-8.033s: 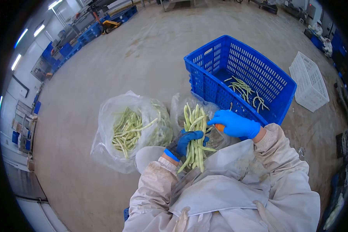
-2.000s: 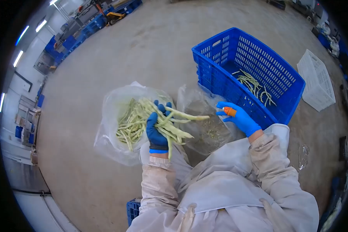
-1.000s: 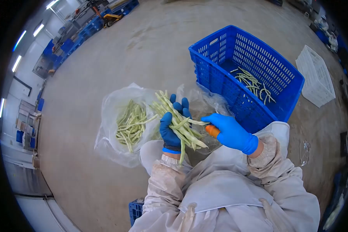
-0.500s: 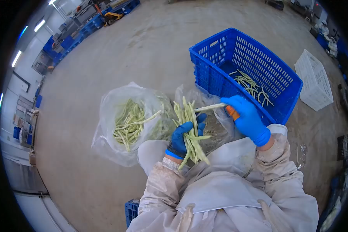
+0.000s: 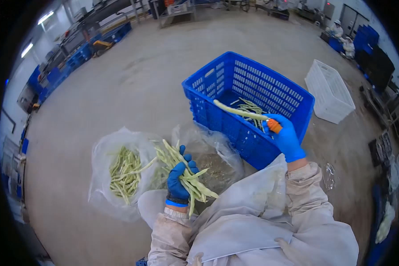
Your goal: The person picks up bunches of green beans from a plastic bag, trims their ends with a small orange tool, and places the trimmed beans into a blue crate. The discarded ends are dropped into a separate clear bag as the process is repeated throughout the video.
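My left hand (image 5: 177, 185), in a blue glove, is closed around a bunch of pale green beans (image 5: 198, 188) in front of my lap. My right hand (image 5: 289, 141), gloved in blue with an orange cover (image 5: 274, 126) on a digit, pinches one long green bean (image 5: 235, 110) by its end. That bean points left over the near side of the blue crate (image 5: 248, 141). Several loose beans (image 5: 250, 106) lie on the crate's bottom. Left of my left hand, a clear plastic bag (image 5: 103, 177) holds many more beans (image 5: 126, 173).
A second clear bag (image 5: 219, 166) with small scraps lies between my knees and the crate. Beyond the crate on the right stands a white crate (image 5: 330, 95). Two people in white (image 5: 337, 30) are at the far right. Racks and blue pallets (image 5: 82, 55) line the left wall.
My right hand has moved from beside the bunch to over the blue crate, carrying one bean. The left hand keeps hold of the bunch. The camera view has shifted, showing more of the far room.
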Available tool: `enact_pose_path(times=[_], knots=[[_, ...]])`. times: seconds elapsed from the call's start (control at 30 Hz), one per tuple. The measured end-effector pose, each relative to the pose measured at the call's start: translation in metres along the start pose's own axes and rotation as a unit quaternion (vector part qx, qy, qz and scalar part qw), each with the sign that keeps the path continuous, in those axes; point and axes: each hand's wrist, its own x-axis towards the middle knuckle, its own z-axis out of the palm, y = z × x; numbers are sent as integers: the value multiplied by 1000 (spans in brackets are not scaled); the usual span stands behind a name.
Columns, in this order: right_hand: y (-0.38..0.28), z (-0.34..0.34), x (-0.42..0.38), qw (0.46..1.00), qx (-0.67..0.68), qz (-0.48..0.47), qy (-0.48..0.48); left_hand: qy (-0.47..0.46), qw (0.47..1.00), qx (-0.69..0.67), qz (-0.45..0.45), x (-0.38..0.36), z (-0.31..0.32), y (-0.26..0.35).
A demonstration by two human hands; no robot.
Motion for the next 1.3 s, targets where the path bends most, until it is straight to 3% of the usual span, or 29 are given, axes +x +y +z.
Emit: enact_pose_path(times=[0.03, 0.13, 0.23, 0.33, 0.43, 0.53, 0.7, 0.77, 0.8, 0.83, 0.9, 0.93, 0.97, 1.0, 1.07, 1.13, 1.2, 1.3], knots=[[-7, 6, -6, 1000, -4, -2, 10, -13, 1000, 11, 2, 2, 4, -2], [-24, 37, -24, 987, -132, -14, -95, -39, 999, 38, 6, 4, 15, -6], [-18, 62, -29, 976, -129, -41, -172, -2, 978, 202, 42, 13, 40, -21], [-13, 84, -39, 962, -137, -31, -234, -36, 954, 295, -36, 21, 25, -38], [-8, 95, -40, 971, -63, 5, -232, -3, 977, 190, -93, 15, 24, -49], [-4, 96, -37, 968, -33, 11, -248, -24, 978, 186, -90, 12, 20, -49], [-17, 108, -44, 957, -90, 45, -271, -21, 974, 188, -121, 7, 13, -49], [-10, 103, -37, 963, -86, -86, -241, 6, 991, 106, -86, 7, 25, -47], [-22, 98, -32, 960, -166, -127, -184, 10, 991, 106, -83, 8, 25, -44], [-43, 92, -28, 969, -170, -85, -155, -12, 996, 60, -61, 10, 24, -40], [-55, 73, -6, 952, -178, -237, -82, -67, 997, -10, -40, 14, 16, -29], [-52, 56, 12, 963, -168, -208, -43, -64, 997, -8, -36, 15, 13, -25], [-46, 36, 33, 939, -246, -239, -23, -67, 997, -23, -14, 16, 10, -22], [-43, 29, 35, 905, -381, -171, 79, -70, 997, -40, 5, 15, 11, -21], [-24, 25, 29, 929, -352, -107, 33, -65, 996, -55, 14, 16, 15, -16], [-23, 52, -2, 915, -346, -83, -190, -83, 991, -76, 65, 15, 16, -16], [7, 78, -33, 923, -237, -20, -303, -94, 991, -72, 66, 17, 13, -15], [18, 112, -68, 926, -194, 22, -324, -77, 991, -38, 107, 14, 16, -14]])
